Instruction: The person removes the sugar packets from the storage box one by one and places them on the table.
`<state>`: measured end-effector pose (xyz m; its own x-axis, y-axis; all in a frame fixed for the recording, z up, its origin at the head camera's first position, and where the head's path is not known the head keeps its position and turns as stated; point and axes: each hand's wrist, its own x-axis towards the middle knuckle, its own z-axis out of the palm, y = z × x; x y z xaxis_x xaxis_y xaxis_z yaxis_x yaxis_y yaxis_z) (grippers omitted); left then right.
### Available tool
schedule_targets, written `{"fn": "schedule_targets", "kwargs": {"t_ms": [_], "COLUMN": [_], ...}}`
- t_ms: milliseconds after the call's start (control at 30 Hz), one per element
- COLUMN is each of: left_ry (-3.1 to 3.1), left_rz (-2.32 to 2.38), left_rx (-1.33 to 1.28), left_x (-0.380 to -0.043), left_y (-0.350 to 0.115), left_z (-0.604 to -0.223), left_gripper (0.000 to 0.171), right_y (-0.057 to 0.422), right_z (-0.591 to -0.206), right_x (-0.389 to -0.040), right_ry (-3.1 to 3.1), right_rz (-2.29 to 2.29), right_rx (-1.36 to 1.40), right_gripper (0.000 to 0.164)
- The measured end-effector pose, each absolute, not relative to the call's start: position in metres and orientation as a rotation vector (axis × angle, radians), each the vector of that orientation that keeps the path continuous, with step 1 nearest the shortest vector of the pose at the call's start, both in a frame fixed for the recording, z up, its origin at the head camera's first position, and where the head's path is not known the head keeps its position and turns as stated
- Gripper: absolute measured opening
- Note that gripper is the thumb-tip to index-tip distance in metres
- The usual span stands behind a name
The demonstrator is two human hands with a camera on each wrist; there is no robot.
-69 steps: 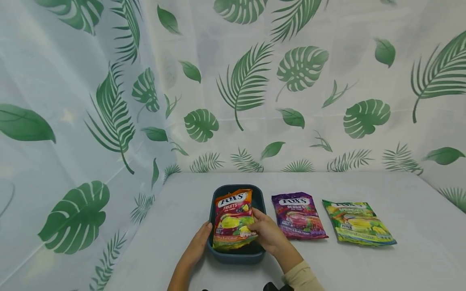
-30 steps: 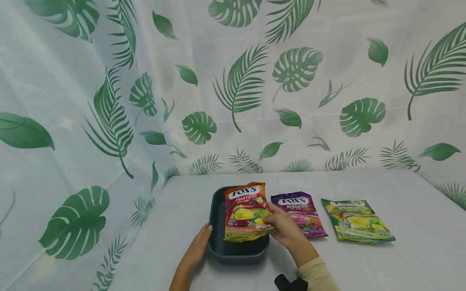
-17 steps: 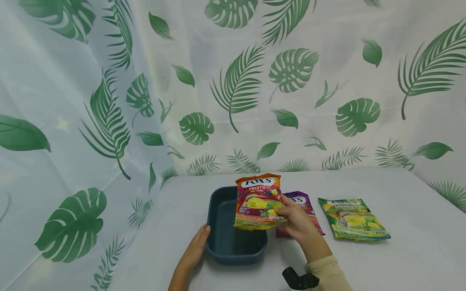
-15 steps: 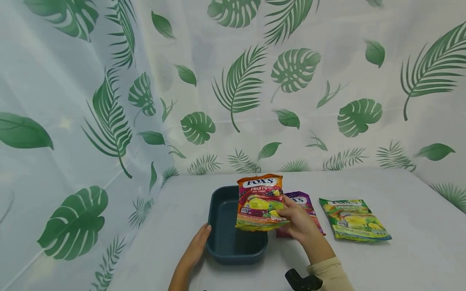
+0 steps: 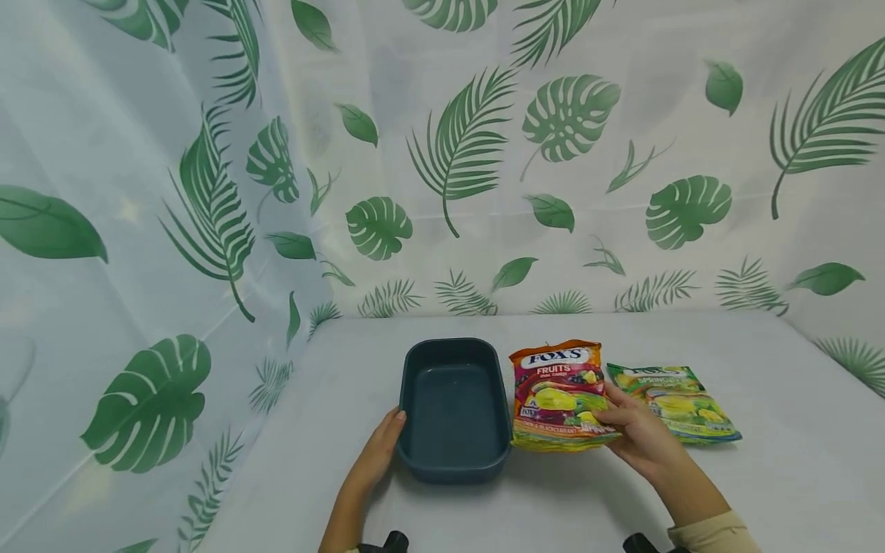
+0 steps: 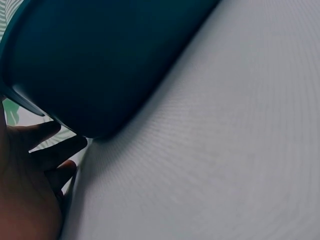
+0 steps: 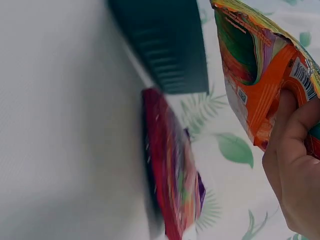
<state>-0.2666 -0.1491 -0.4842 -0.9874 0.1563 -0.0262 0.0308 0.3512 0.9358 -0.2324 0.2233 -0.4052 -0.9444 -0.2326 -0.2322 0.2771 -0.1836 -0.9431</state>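
Observation:
My right hand (image 5: 643, 434) pinches the right side of an orange-red FOX'S Fruits candy bag (image 5: 558, 399), thumb across its front. In the right wrist view, fingers (image 7: 286, 112) spread over the bag's orange back. The bag hangs upright above the table, just right of a dark blue plastic bin (image 5: 452, 475). My left hand (image 5: 379, 453) rests along the bin's left wall, its extended fingertips at the rim. Inside, the bin holds nothing. A purple-red Berries candy bag (image 7: 175, 165) lies below the held bag in the right wrist view; in the head view it is hidden behind it.
A green-yellow FOX'S candy bag (image 5: 681, 411) lies flat at the right, partly behind the right hand. The white table (image 5: 553, 507) ends at a leaf-print curtain (image 5: 484, 153) at the back and left. Black wrist-camera mounts (image 5: 396, 541) show at the bottom edge.
The right hand has lifted the Fruits bag out of the bin and carried it right, until it covers the Berries bag. The left hand has stayed at the bin's left side.

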Motion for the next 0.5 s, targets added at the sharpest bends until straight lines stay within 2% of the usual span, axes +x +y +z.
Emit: {"fn": "schedule_targets", "kwargs": {"t_ms": [500], "left_ry": [2.511], "left_rz": [1.689], "left_rx": [0.165], "left_x": [-0.265], "left_y": [-0.142], "left_z": [-0.490], "left_gripper": [0.070], "right_y": [0.285], "right_z": [-0.413], "right_x": [-0.199], "right_ry": [1.773], "right_rz": [-2.069], "right_rx": [0.350], "right_gripper": [0.082]}}
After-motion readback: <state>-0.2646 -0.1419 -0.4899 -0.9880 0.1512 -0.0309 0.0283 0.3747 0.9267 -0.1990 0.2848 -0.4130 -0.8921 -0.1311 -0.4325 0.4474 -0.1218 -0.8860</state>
